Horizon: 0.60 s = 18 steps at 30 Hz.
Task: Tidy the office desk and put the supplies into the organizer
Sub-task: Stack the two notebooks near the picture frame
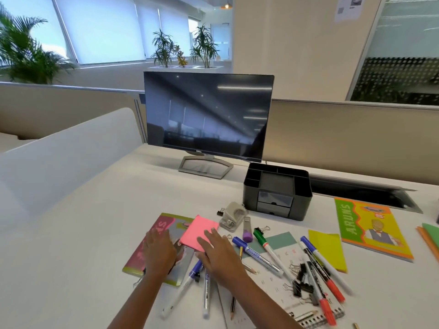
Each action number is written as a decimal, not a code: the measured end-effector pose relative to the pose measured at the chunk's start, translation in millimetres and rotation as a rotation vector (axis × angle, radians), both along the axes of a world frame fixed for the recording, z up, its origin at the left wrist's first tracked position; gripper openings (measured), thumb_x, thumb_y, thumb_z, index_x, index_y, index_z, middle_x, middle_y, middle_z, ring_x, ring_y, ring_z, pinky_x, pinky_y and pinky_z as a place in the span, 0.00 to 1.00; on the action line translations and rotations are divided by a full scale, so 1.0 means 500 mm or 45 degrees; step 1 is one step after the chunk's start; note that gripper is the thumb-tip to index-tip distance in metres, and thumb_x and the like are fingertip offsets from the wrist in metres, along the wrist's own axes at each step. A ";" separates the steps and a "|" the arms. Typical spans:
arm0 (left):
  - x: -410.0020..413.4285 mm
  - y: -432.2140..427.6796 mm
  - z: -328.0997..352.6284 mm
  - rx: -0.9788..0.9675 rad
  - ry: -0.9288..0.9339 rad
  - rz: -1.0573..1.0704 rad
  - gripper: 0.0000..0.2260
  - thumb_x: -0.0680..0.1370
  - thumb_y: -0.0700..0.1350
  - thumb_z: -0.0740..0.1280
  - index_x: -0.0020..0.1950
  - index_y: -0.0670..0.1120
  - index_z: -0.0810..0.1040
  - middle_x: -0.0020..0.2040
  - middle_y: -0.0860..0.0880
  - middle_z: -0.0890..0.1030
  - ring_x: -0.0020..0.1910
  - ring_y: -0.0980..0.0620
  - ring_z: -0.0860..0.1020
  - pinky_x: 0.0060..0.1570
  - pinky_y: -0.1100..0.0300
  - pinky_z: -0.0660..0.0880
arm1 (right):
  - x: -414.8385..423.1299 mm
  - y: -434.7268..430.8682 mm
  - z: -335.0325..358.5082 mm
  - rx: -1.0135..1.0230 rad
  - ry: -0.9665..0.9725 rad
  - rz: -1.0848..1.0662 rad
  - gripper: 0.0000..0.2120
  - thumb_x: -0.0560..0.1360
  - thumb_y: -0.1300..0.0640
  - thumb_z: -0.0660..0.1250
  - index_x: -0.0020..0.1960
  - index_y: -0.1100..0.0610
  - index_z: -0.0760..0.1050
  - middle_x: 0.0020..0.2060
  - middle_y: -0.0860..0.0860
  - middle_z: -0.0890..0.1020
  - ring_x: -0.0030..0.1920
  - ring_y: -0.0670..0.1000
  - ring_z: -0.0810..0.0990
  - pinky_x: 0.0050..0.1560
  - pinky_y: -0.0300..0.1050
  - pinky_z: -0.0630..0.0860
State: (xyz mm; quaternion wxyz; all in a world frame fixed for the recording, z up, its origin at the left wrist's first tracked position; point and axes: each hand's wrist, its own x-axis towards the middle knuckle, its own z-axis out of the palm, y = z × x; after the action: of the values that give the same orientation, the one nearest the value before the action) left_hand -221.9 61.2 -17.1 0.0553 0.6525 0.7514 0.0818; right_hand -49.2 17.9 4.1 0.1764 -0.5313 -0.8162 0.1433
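A black desk organizer [277, 191] with small drawers stands right of the monitor. My left hand [159, 252] rests flat on a pink and grey notebook [152, 248]. Beside it, my right hand [219, 254] lies flat with its fingertips on a pink paper [197, 231] that sits on that notebook. Several markers [260, 256] with blue, green and red caps, pencils and black binder clips [300, 279] are scattered over a spiral calendar [282, 281] to the right.
A dark monitor [209, 117] stands at the back. A grey hole punch [234, 216] and a purple-capped item [247, 232] lie in front of the organizer. A yellow paper [329, 250] and an orange-green book [370, 227] lie at the right. A cable slot [365, 193] is open behind.
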 end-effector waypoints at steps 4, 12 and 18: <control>-0.013 -0.001 0.019 -0.099 -0.059 0.180 0.19 0.78 0.48 0.58 0.68 0.44 0.66 0.66 0.38 0.67 0.66 0.40 0.66 0.64 0.50 0.65 | -0.030 0.020 0.008 -0.070 -0.108 0.047 0.55 0.57 0.31 0.22 0.73 0.56 0.58 0.74 0.54 0.57 0.75 0.54 0.49 0.72 0.54 0.47; -0.023 0.033 0.057 -0.258 -0.189 0.341 0.30 0.73 0.56 0.67 0.68 0.45 0.59 0.63 0.40 0.65 0.63 0.43 0.67 0.61 0.49 0.67 | -0.010 0.048 -0.025 -0.217 -0.258 -0.058 0.66 0.46 0.26 0.14 0.74 0.51 0.54 0.75 0.48 0.52 0.75 0.51 0.46 0.72 0.59 0.42; -0.032 0.071 0.083 -0.384 -0.292 0.440 0.33 0.69 0.54 0.72 0.66 0.41 0.61 0.65 0.38 0.63 0.65 0.41 0.64 0.62 0.51 0.66 | -0.003 0.056 -0.025 -0.240 -0.233 -0.105 0.67 0.45 0.26 0.14 0.74 0.51 0.55 0.75 0.48 0.54 0.75 0.51 0.47 0.71 0.61 0.43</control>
State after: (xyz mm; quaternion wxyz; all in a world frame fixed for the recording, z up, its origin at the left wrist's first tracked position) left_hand -237.9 96.5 24.2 0.2220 0.4850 0.8443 0.0503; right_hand -50.8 45.7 -8.5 0.0564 -0.5895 -0.7892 0.1629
